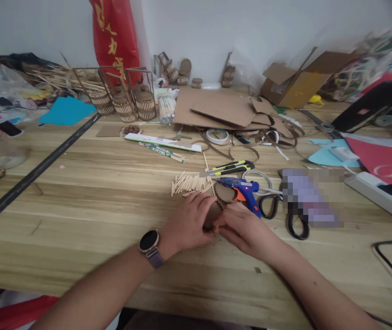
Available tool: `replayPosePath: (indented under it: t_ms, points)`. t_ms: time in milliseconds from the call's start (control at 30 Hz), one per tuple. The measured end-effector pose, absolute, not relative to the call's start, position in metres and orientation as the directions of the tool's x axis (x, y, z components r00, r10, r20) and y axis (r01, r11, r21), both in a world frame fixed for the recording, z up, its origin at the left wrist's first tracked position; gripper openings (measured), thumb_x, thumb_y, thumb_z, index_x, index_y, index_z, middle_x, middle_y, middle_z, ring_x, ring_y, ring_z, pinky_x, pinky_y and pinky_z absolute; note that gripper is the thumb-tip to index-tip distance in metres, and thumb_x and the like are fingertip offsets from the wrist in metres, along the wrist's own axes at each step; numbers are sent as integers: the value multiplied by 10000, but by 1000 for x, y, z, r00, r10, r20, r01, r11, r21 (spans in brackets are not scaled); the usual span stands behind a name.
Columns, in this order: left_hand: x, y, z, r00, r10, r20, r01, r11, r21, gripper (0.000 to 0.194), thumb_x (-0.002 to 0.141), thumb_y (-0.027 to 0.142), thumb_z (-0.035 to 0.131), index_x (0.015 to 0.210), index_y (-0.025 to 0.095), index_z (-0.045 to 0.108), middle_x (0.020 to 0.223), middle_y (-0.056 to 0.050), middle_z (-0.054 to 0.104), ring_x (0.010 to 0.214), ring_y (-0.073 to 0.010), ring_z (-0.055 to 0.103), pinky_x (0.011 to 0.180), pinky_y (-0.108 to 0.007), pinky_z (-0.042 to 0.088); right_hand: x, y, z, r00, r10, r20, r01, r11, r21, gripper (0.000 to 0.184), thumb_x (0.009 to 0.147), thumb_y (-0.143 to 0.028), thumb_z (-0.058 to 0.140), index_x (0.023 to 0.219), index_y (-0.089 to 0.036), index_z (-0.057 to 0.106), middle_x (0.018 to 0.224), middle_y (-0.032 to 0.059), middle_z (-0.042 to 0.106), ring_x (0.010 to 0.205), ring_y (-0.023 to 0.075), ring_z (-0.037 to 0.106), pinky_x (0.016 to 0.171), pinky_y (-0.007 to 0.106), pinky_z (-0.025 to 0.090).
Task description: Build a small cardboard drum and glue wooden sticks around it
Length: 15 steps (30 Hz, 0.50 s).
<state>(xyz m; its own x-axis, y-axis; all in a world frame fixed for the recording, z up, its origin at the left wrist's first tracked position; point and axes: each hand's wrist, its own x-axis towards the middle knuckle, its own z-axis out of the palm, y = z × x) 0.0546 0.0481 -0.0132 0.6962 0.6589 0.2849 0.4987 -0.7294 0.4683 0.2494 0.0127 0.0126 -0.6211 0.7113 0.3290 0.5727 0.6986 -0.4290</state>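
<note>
My left hand (194, 220), with a watch on its wrist, curls around a brown round cardboard piece (211, 214) and grips it by the sides. At the near edge of that piece, the fingertips of my right hand (242, 227) are pinched together; what is between them is too small to make out. Just beyond lies another round cardboard piece (226, 193). A blue hot glue gun (246, 190) with an orange trigger rests beside it, its small light lit. Left of the gun is a pile of short wooden sticks (191, 182).
Behind the sticks lie yellow-and-black utility knives (232, 168). Black-handled scissors (269, 206) and a blurred-out flat object (309, 197) are at right, near a white power strip (381, 195). Cardboard sheets (213, 105) and small stick-sided baskets (146, 103) stand at the back.
</note>
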Motion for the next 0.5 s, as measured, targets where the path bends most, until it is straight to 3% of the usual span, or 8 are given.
replayPosePath:
  t_ms: [367, 500]
  points:
    - [55, 48, -13, 704, 645, 297, 524, -754, 396, 664, 748, 371, 673, 1307, 104, 434, 1332, -180, 551, 1260, -346, 468, 1111, -516, 355, 247, 11, 14, -611, 691, 386, 572, 722, -388, 122, 941, -213, 528, 892, -199, 638, 735, 30, 641, 741, 169, 570, 699, 311, 404]
    - [55, 48, -12, 711, 641, 289, 527, -758, 384, 662, 764, 397, 659, 1311, 97, 437, 1336, -181, 553, 1256, -345, 472, 1109, -513, 359, 251, 11, 17, -588, 705, 397, 598, 709, -374, 171, 940, -331, 550, 927, -199, 658, 729, 37, 655, 715, 177, 588, 680, 312, 428]
